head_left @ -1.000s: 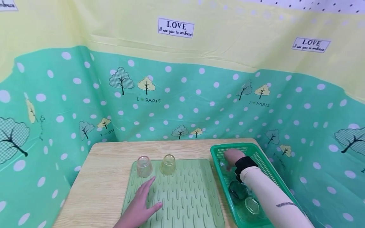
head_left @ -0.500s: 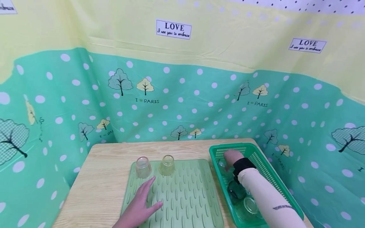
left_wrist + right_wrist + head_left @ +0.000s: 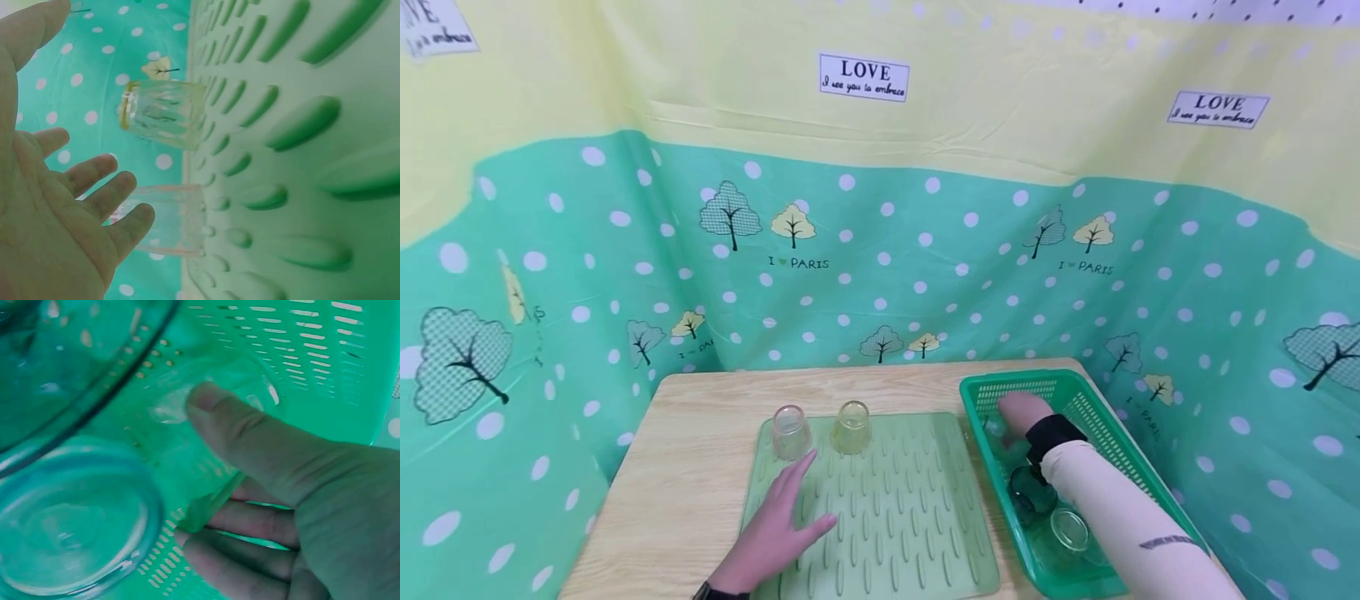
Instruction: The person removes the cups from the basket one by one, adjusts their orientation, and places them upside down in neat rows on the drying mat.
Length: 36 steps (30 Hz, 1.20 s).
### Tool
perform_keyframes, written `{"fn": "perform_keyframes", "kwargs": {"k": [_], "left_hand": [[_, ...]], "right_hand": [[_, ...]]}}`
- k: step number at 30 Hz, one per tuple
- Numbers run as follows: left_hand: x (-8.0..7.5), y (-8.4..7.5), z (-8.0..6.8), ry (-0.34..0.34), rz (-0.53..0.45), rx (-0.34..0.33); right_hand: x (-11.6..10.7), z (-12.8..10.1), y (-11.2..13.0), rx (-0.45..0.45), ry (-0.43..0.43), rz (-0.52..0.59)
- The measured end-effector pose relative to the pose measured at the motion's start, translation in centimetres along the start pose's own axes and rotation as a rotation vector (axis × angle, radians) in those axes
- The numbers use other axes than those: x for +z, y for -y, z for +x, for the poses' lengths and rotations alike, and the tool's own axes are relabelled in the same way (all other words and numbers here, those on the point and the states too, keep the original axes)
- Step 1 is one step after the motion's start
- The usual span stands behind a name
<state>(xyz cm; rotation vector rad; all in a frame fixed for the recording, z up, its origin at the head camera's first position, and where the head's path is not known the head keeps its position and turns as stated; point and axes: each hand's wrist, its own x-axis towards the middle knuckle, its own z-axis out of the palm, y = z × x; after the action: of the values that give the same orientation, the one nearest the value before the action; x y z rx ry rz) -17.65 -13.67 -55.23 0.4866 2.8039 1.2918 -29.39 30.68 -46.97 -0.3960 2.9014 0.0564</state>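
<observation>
My right hand [image 3: 1026, 412] reaches into the far end of the green basket [image 3: 966, 400]. In the right wrist view, its thumb and curled fingers hold a clear glass [image 3: 169, 409], whose outline is faint against the green plastic. A dark glass [image 3: 1032, 490] and a clear glass [image 3: 1070, 531] sit nearer in the basket. Over the green ridged mat [image 3: 917, 500], my left hand [image 3: 771, 537] hovers with fingers spread and nothing held. Just beyond its fingertips, a pinkish glass [image 3: 792, 435] and a yellowish glass [image 3: 851, 429] stand upside down on the mat.
The wooden table [image 3: 647, 483] shows to the left of the mat and along the back. Behind and on both sides hangs a green and yellow printed curtain [image 3: 910, 250]. The basket's walls surround my right hand.
The head view has shifted slightly. My right hand stays low in the basket, and my left hand keeps its spread pose over the mat. The two glasses on the mat stand unmoved.
</observation>
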Motion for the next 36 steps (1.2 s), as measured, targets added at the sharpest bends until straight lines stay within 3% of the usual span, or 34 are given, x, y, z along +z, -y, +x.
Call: {"fn": "perform_keyframes", "kwargs": {"k": [9,17,23,28,32,36], "left_hand": [[-0.9,-0.8,0.0,0.008,-0.021,-0.031],[-0.7,-1.1,0.6,0.030,-0.016,0.000],[-1.6,-2.0,1.9,0.019,0.007,0.065],[-1.8,-3.4,2.8,-0.019,-0.005,0.110],[-1.7,-4.4,3.1,-0.067,-0.052,0.148],[-1.5,-5.0,3.1,-0.097,-0.108,0.184]], "right_hand": [[0.9,-1.9,-2.7,-0.025,-0.092,0.116],[-2.7,-5.5,-3.2,0.043,-0.255,0.177],[-5.0,-6.8,1.9,-0.005,-0.511,0.213],[-4.8,-7.0,7.5,-0.145,-0.679,0.201],[-4.0,-6.5,11.8,-0.255,-0.722,0.188],[-2.6,-5.8,15.5,-0.350,-0.685,0.196]]}}
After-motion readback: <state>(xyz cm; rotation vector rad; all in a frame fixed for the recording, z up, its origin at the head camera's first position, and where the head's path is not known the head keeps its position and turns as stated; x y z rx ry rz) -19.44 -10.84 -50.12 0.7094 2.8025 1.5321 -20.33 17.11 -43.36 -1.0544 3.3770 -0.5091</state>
